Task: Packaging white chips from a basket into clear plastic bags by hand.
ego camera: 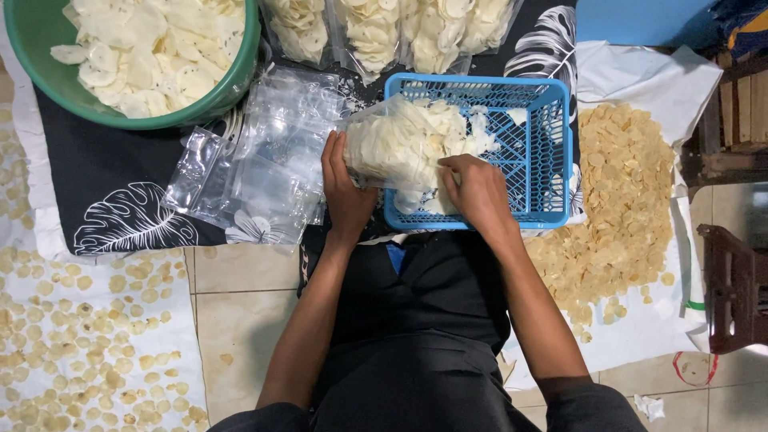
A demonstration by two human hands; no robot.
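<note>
**A:** Head view, status of the hands?

**B:** The left hand (346,186) is gripping the near-left side of a clear plastic bag (400,144) that is packed with pale white chips. The right hand (474,188) is closing around the bag's near-right end, fingers curled over the plastic. Both hands are grasping the same bag.

**A:** Location of the bag?

**B:** It is lying on its side across the left rim of the blue mesh basket (538,152), partly inside it. Loose chips are showing in the basket beside and under the bag.

**A:** Surroundings?

**B:** A stack of empty clear bags (256,164) is lying just left of the left hand on a black leaf-print cloth (120,200) spread over the floor. A green basin (48,64) of white chips is sitting at upper left. Filled bags (376,32) are lining the top edge. Yellowish chips (624,184) are drying on a white sheet to the right, and more are scattered at lower left.

**A:** Step in hand?

**B:** By judgement, the filling stage is ending: the bag is looking full.

**A:** Requirement for the next move?

**B:** Probably keeping the open end gathered and raised so the chips are not spilling, with light pressure, since thin chips are likely to crack.
</note>
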